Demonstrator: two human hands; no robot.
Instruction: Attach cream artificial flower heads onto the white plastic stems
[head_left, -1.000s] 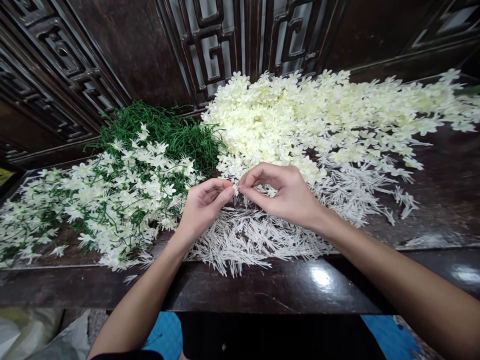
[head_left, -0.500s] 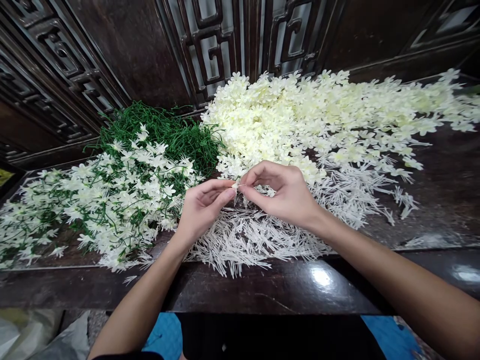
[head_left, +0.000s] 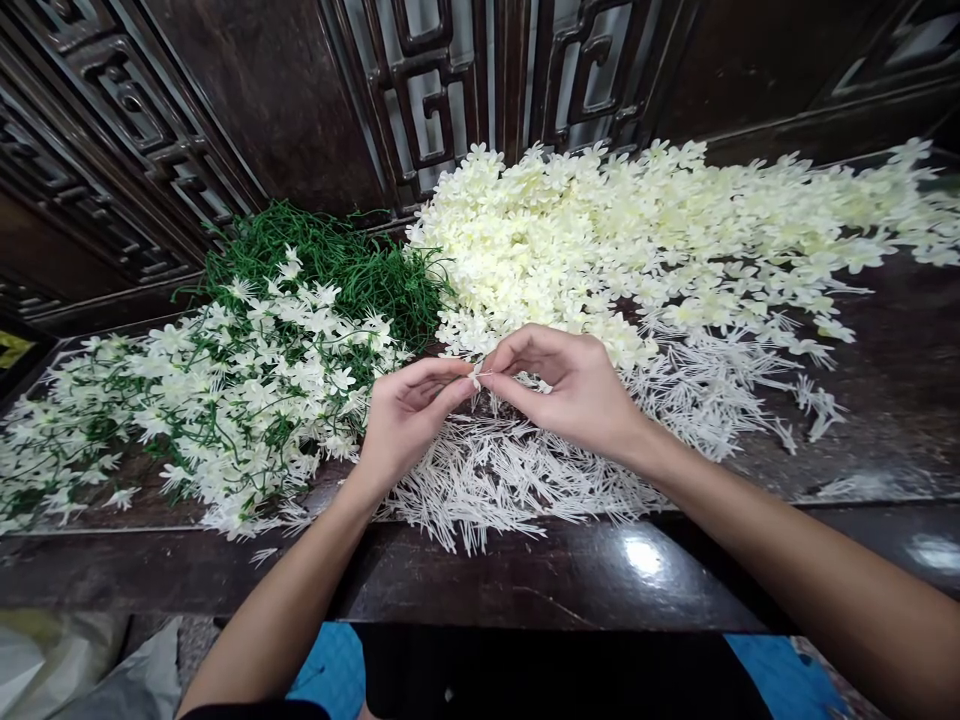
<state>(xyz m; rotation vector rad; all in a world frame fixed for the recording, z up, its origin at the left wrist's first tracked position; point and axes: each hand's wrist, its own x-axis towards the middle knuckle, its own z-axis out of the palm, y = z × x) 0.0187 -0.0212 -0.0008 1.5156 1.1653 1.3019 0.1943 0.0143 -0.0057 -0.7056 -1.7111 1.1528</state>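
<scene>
Between thumb and fingers, my left hand (head_left: 409, 410) pinches a small white artificial flower (head_left: 476, 374). My right hand (head_left: 566, 385) is closed in a pinch at the flower's other side, on a thin white stamen piece (head_left: 489, 374) that meets it. The fingertips of both hands almost touch. Below them lies a heap of white stamen pieces (head_left: 480, 480). Behind the hands spreads a large pile of pale yellow-white petal blossoms (head_left: 540, 230). To the left are white flowers on green stems (head_left: 247, 400), with a tangle of bare green stems (head_left: 322, 255) behind.
Everything lies on a dark, polished wooden bench (head_left: 570, 580). A carved wooden lattice back (head_left: 435, 90) rises behind the piles. Pale plastic bags (head_left: 67, 660) lie below at the front left, and blue fabric (head_left: 330, 665) shows under the bench edge.
Both hands hold nearly the same place, with small fingertip movements at the flower. The whole view has shifted very slightly.
</scene>
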